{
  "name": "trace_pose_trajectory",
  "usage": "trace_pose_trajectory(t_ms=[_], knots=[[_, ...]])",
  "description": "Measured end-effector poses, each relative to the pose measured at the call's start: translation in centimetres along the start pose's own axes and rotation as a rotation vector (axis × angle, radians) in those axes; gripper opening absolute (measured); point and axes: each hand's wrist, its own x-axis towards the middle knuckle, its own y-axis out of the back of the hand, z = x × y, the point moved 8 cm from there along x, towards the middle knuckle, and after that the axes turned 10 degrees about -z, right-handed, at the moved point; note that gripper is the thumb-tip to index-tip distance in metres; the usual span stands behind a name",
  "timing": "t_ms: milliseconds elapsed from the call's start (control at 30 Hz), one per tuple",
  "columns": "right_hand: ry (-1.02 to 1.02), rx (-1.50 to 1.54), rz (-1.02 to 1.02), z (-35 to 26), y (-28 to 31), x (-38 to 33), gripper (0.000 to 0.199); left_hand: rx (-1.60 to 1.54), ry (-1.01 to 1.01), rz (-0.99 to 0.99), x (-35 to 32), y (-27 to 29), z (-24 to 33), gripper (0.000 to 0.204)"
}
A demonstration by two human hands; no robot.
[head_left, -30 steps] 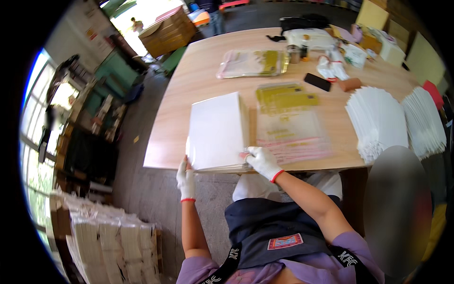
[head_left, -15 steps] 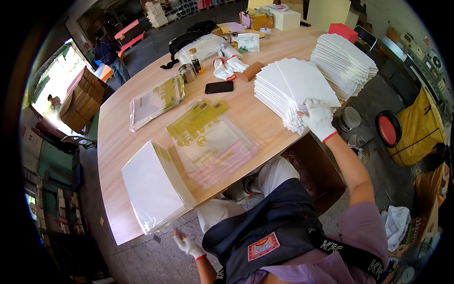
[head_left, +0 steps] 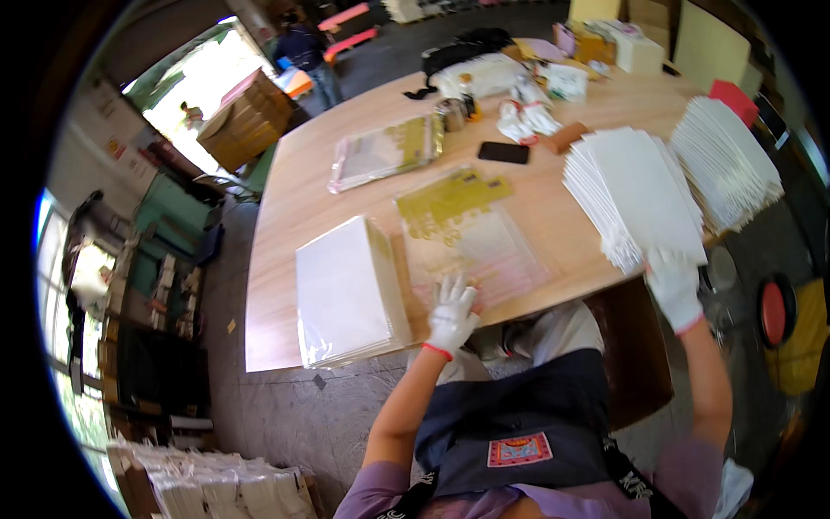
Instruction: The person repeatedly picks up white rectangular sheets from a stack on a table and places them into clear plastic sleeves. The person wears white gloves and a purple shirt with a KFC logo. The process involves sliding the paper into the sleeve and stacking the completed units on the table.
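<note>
My left hand (head_left: 453,316), in a white glove with a red cuff, is over the near edge of the clear plastic bags (head_left: 467,246) with yellow-green printing. Its fingers are stretched out and apart, with nothing held. My right hand (head_left: 673,285), gloved alike, is at the near edge of a fanned stack of white sheets (head_left: 635,186). Its fingers are blurred against the top sheet, so their grip does not show. Left of the bags lies a pile of white sheets in clear wrapping (head_left: 346,290).
More printed bags (head_left: 380,156) lie farther back, near a black phone (head_left: 503,152), a bottle (head_left: 469,99) and spare gloves (head_left: 527,117). A second white stack (head_left: 726,160) stands at the right. Below the table's front edge is an open carton (head_left: 635,355). Another person (head_left: 307,60) stands beyond the table.
My left hand has risen from below the table's edge to the plastic bags. My right hand stays at the white stack's near edge. The view has swung left.
</note>
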Motion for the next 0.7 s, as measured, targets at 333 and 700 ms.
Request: trace_pose_trajectory(t_ms=[333, 700], knots=[[-0.987, 2.247, -0.206, 4.5, -16.9, -11.8, 0.052, 0.168, 0.123, -0.259, 4.6, -2.1, -0.4, 0.040], [-0.704, 2.119, 0.293, 8.9, -13.0, -7.9, 0.032, 0.164, 0.177, -0.277, 3.9, -0.3, 0.3, 0.033]])
